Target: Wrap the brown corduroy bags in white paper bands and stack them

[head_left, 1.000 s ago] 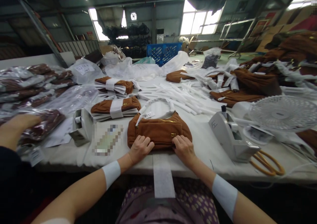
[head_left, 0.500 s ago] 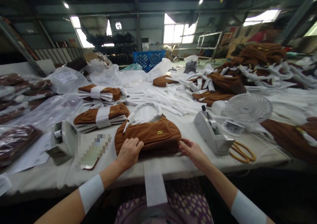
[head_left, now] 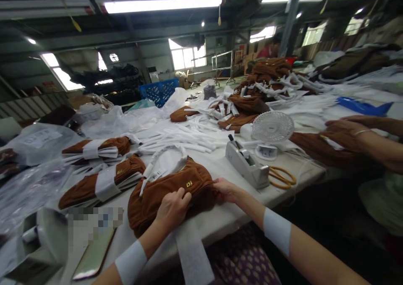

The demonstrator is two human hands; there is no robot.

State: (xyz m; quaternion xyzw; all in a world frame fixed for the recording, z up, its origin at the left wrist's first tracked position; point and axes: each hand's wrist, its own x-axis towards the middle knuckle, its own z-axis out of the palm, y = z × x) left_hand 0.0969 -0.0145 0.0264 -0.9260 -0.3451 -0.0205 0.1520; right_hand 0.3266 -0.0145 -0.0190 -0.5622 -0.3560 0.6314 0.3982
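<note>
A brown handbag (head_left: 157, 199) with a gold emblem lies in front of me on the table, its handle (head_left: 166, 152) wrapped in white. My left hand (head_left: 174, 207) has its fingers curled against the bag's front, below the emblem. At the bag's right end, my right hand (head_left: 225, 190) pinches the edge between thumb and fingers; the fingertips are partly hidden. Below the bag, a white paper strip (head_left: 193, 251) hangs over the table edge.
Tape dispensers stand right (head_left: 245, 163) and left (head_left: 40, 243). A phone (head_left: 94, 253) lies left, near banded brown bags (head_left: 108, 180). Beyond are white strips (head_left: 176, 136) and a fan (head_left: 272, 127). At right, a co-worker's hands (head_left: 349, 127) rest on another brown bag (head_left: 324, 146).
The view has swung right, bringing the co-worker's hands into sight. My left hand has shifted rightward along the bag's front, nearer the emblem. My right hand stays at the bag's end.
</note>
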